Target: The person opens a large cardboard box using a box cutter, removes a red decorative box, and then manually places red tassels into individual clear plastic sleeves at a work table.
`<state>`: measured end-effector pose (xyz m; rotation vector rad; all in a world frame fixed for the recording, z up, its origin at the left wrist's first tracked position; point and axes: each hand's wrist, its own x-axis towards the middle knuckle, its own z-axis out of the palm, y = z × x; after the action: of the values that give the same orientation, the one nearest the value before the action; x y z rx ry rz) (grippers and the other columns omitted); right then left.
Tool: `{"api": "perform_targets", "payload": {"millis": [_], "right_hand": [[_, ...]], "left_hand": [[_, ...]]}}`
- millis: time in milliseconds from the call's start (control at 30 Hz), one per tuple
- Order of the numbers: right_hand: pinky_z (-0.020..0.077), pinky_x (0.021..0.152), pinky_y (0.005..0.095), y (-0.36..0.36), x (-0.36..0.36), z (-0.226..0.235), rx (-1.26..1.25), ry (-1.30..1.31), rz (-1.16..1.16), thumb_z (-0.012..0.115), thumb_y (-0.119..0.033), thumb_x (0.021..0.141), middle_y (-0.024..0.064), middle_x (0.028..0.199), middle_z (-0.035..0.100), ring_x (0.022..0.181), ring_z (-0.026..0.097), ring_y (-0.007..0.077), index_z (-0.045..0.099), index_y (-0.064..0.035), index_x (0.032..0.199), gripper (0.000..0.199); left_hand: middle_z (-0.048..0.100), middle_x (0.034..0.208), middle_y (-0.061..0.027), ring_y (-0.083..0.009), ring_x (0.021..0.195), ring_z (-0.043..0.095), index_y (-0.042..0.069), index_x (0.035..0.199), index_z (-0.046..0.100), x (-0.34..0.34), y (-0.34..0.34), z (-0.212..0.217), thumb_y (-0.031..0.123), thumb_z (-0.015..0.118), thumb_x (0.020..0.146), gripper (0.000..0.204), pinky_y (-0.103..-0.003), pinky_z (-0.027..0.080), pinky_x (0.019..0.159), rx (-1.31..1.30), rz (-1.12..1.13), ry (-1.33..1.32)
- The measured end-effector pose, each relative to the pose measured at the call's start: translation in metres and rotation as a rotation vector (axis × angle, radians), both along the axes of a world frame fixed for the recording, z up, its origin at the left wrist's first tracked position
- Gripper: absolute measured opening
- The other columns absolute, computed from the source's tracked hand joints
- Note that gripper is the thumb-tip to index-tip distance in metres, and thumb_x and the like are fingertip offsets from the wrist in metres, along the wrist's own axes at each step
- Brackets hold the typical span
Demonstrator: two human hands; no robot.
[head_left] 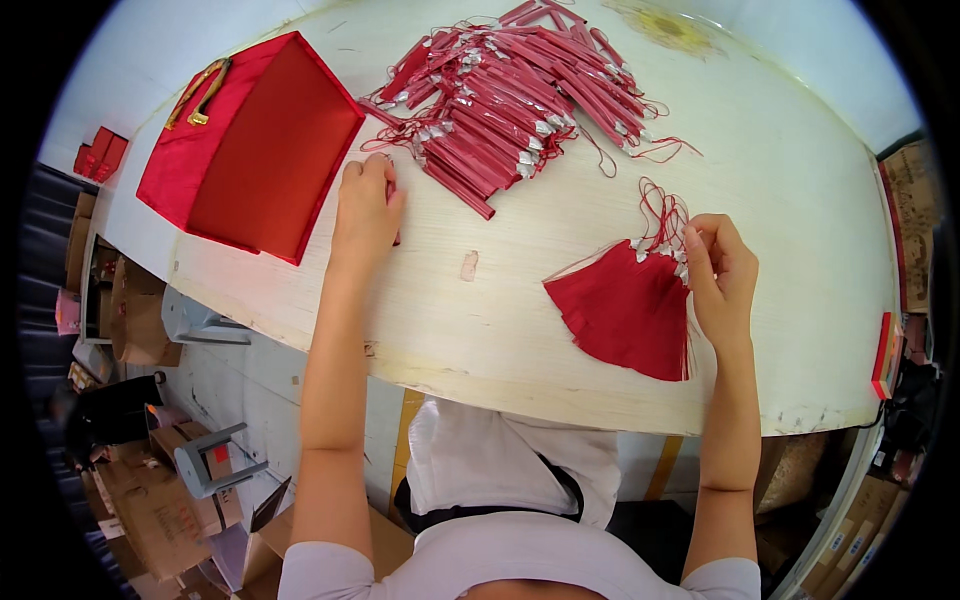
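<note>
While left fingers (376,166) by a box (282,150) clasp something red (391,188), right fingers (698,252) pinch tassels (630,310).

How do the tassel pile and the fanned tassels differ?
Shape: the tassel pile is made of slim, straight, stick-like pieces; the fanned tassels spread into one flared skirt.
Spread: the tassel pile covers more table than the fanned tassels.
Place: the tassel pile lies toward the far side; the fanned tassels lie nearer, by the right hand.
Shared: both are red, with thin red cords and silvery-white bits.
</note>
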<state>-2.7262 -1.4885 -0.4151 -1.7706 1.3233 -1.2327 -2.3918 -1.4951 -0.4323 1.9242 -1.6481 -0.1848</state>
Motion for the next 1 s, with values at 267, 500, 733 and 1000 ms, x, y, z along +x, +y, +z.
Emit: {"api": "perform_targets", "payload": {"millis": [267,500,733,1000], "right_hand": [[0.0299,0.047,0.0181,0.016,0.005,0.007,0.125,-0.162,0.313,0.054,-0.003,0.078,-0.0026,0.06,0.042,0.052,0.036,0.0039,0.053,-0.0019,0.084,0.007],[0.0399,0.055,0.019,0.029,0.022,0.005,0.277,-0.377,0.614,0.059,-0.005,0.077,0.0041,0.079,0.057,0.065,0.05,0.0062,0.055,0.0015,0.096,0.02],[0.0384,0.053,0.0198,0.024,0.017,-0.001,0.317,-0.512,0.453,0.042,-0.012,0.091,0.0054,0.084,0.059,0.057,0.043,0.0068,0.053,0.0018,0.079,0.021],[0.0311,0.049,0.0207,0.014,0.006,0.004,0.37,-0.903,0.261,0.043,-0.021,0.092,-0.0001,0.067,0.053,0.052,0.037,0.005,0.057,-0.0019,0.076,0.029]], "left_hand": [[0.054,0.08,-0.0047,-0.0138,0.067,0.055,0.003,0.088,0.046,-0.03,0.036,0.036,-0.007,0.053,0.073,0.019,-0.025,0.044,0.062,-0.032,-0.167,0.885],[0.051,0.083,-0.0039,-0.0096,0.063,0.054,0.005,0.091,0.044,-0.113,0.07,0.034,-0.002,0.049,0.078,0.016,-0.018,0.035,0.048,0.435,-0.549,1.44],[0.048,0.075,-0.0002,-0.0038,0.053,0.037,0.003,0.103,0.046,-0.148,0.077,0.017,0.009,0.044,0.087,0.017,-0.017,0.023,0.044,0.506,-0.532,1.494],[0.054,0.073,-0.0035,-0.0057,0.055,0.043,-0.002,0.103,0.054,-0.143,0.092,0.001,0.007,0.044,0.088,0.02,-0.018,0.034,0.05,0.373,-0.418,1.244]]}}
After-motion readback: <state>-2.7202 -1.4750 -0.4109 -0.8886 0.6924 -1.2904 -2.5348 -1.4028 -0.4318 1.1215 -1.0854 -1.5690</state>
